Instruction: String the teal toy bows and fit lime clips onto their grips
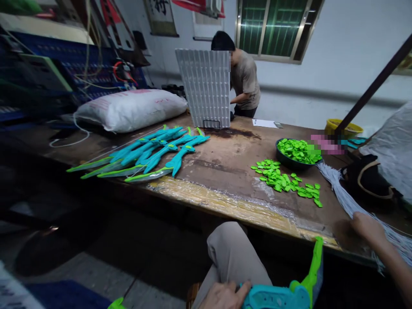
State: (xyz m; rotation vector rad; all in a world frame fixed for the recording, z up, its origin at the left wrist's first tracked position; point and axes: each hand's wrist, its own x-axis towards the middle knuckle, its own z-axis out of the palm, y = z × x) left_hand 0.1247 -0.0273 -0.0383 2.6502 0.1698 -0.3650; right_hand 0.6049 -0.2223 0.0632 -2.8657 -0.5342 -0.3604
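Observation:
At the bottom of the view my left hand (223, 295) grips a turquoise toy bow (273, 297) with a bright green limb, held over my lap; its lower part is cut off by the frame. On the right, my right hand (368, 229) is closed on a bundle of white strings (337, 186) that runs along the table's right side. Its fingertips are partly hidden. Small green plastic pieces (280, 180) lie loose on the table, and more fill a dark bowl (280, 158) behind them. Several like toy bows (177, 161) overlap at the table's left front.
A stuffed white sack (135, 107) rests at the back left of the brown table (222, 159). A grey ribbed panel (206, 90) stands upright near a person (247, 79) at the far side. A yellow basin (349, 128) and a black bag (363, 176) are on the right.

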